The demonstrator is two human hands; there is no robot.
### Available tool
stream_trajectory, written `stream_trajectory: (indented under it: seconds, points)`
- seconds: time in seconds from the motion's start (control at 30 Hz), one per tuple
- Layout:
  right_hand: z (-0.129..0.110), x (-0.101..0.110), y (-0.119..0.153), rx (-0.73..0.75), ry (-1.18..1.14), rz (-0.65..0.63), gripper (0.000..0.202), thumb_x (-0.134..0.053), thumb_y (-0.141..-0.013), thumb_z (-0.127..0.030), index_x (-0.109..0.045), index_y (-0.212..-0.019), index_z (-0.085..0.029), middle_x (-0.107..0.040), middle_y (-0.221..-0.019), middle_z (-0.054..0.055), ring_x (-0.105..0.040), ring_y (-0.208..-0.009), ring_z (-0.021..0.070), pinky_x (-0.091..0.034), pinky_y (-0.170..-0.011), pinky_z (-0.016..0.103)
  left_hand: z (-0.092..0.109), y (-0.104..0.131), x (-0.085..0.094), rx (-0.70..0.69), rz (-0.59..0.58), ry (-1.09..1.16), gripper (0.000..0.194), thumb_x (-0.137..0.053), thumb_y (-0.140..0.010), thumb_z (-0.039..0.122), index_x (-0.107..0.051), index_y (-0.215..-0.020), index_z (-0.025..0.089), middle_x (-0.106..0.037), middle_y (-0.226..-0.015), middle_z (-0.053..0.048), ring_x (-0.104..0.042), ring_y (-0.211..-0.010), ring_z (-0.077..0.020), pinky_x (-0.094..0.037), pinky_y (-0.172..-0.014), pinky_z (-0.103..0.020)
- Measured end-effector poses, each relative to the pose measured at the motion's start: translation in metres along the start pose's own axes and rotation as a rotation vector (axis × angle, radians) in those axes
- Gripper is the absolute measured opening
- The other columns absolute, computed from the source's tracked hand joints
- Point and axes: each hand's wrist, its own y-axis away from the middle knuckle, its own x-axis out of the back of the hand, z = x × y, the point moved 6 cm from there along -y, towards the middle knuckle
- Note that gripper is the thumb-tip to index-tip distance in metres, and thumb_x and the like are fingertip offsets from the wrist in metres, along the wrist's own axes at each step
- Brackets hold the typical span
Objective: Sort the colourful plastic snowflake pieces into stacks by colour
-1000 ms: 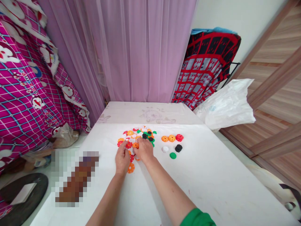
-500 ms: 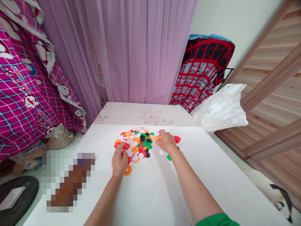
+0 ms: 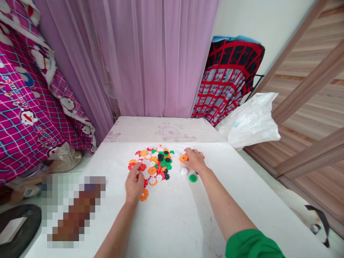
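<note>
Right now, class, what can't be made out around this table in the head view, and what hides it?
Red piece: head view, mostly behind the right hand.
Black piece: head view, mostly behind the right wrist.
Whatever lies beneath the left hand: head view, covered by it.
Brown patch: head view, blurred into blocks.
Green sleeve: head view, cut off by the bottom edge.

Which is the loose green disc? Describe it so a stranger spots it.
On the white table, look right of the colourful pile. This side of the right hand, beside a white disc, sits the green disc, the only green outside the pile.
</note>
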Motion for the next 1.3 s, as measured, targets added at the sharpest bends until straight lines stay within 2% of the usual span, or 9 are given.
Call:
stream_trajectory:
  seconds: [0.23,0.37,0.47,0.63,0.83,1.0,1.3]
  points:
    - [0.003,0.005,0.004,-0.031,0.000,-0.001,0.048,-0.058,-0.072,-0.010,-0.055,-0.118,-0.023,-0.064,-0.120,0.005,-0.051,-0.115,0.0235,-0.032,-0.089,0.035,-0.001,0.000,0.000,0.005,-0.007,0.003,0.035,-0.046,-0.084,0.027,-0.063,-0.115,0.023,-0.065,-0.126,-0.006,-0.059,-0.119,-0.0210,-0.043,-0.106,-0.039]
    - [-0.005,0.012,0.015,-0.028,-0.023,0.049,0.037,-0.054,-0.079,-0.010,-0.060,-0.113,-0.022,-0.067,-0.114,0.005,-0.055,-0.109,0.0223,-0.034,-0.088,0.033,-0.001,0.000,0.001,-0.012,0.006,0.023,0.037,-0.043,-0.085,0.024,-0.062,-0.116,0.022,-0.065,-0.126,-0.006,-0.057,-0.121,-0.0202,-0.042,-0.108,-0.039]
    - [-0.024,0.008,0.028,0.032,-0.058,0.042,0.028,-0.052,-0.082,-0.011,-0.065,-0.104,-0.021,-0.070,-0.106,0.004,-0.059,-0.101,0.0202,-0.037,-0.087,0.031,-0.002,0.000,0.001,-0.016,0.024,0.044,0.037,-0.041,-0.086,0.023,-0.062,-0.117,0.021,-0.065,-0.127,-0.006,-0.057,-0.122,-0.0189,-0.040,-0.109,-0.038]
    - [-0.079,-0.014,0.050,0.208,-0.171,-0.021,0.021,-0.054,-0.083,-0.015,-0.067,-0.097,-0.024,-0.071,-0.103,0.001,-0.060,-0.099,0.0175,-0.040,-0.087,0.027,-0.005,0.001,0.001,-0.015,0.045,0.053,0.037,-0.039,-0.087,0.022,-0.062,-0.116,0.022,-0.066,-0.125,-0.005,-0.057,-0.121,-0.0174,-0.041,-0.109,-0.037]
    - [-0.132,-0.034,0.059,0.278,-0.165,-0.035,0.016,-0.057,-0.083,-0.025,-0.066,-0.096,-0.025,-0.071,-0.099,0.002,-0.058,-0.097,0.0198,-0.041,-0.082,0.028,-0.006,-0.001,0.001,-0.020,0.031,0.076,0.038,-0.039,-0.087,0.022,-0.062,-0.117,0.022,-0.065,-0.125,-0.005,-0.057,-0.121,-0.0176,-0.041,-0.108,-0.037]
    - [-0.150,-0.039,0.053,0.297,-0.107,-0.053,0.023,-0.062,-0.079,-0.031,-0.065,-0.100,-0.023,-0.069,-0.104,0.006,-0.056,-0.100,0.0228,-0.040,-0.085,0.032,-0.007,-0.001,0.000,-0.009,0.035,0.093,0.038,-0.039,-0.086,0.021,-0.063,-0.117,0.022,-0.065,-0.126,-0.005,-0.057,-0.121,-0.0179,-0.040,-0.109,-0.039]
    - [-0.154,-0.042,0.043,0.207,-0.144,-0.082,0.043,-0.065,-0.072,-0.027,-0.059,-0.114,-0.021,-0.068,-0.107,0.006,-0.057,-0.100,0.0230,-0.041,-0.084,0.032,-0.005,0.000,-0.001,0.019,0.037,0.089,0.038,-0.041,-0.086,0.021,-0.064,-0.117,0.019,-0.065,-0.126,-0.007,-0.057,-0.121,-0.0201,-0.041,-0.109,-0.041]
